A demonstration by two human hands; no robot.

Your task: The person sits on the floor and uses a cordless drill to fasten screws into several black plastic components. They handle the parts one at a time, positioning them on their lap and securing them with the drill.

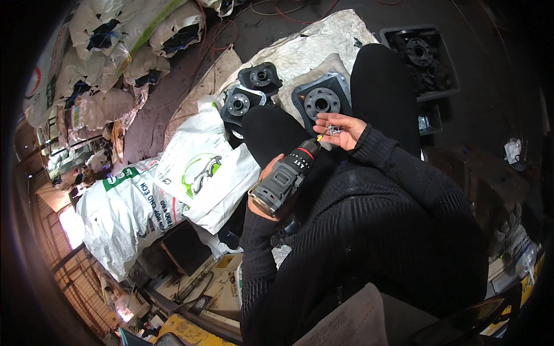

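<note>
My left hand (270, 169) is wrapped round a black cordless drill (285, 181) with a red ring near its chuck. The drill points up and right, and a yellow tip (319, 138) sticks out of the chuck close to my right fingers. On the half-curled fingers of my right hand (350, 134) lie several small silver screws (334, 130). Just beyond, between my knees, sits a black housing (321, 104) with a square metal-edged flange and a round hub ringed with holes. Two similar housings (238, 105) (259, 76) stand to its left, beside my left knee.
A whitish sheet (311, 46) lies under the housings. At far right a dark crate (444, 86) holds more black round parts. White printed sacks (133, 213) and a white plastic bag (202, 173) are on my left. Stuffed sacks (104, 34) stand at far left.
</note>
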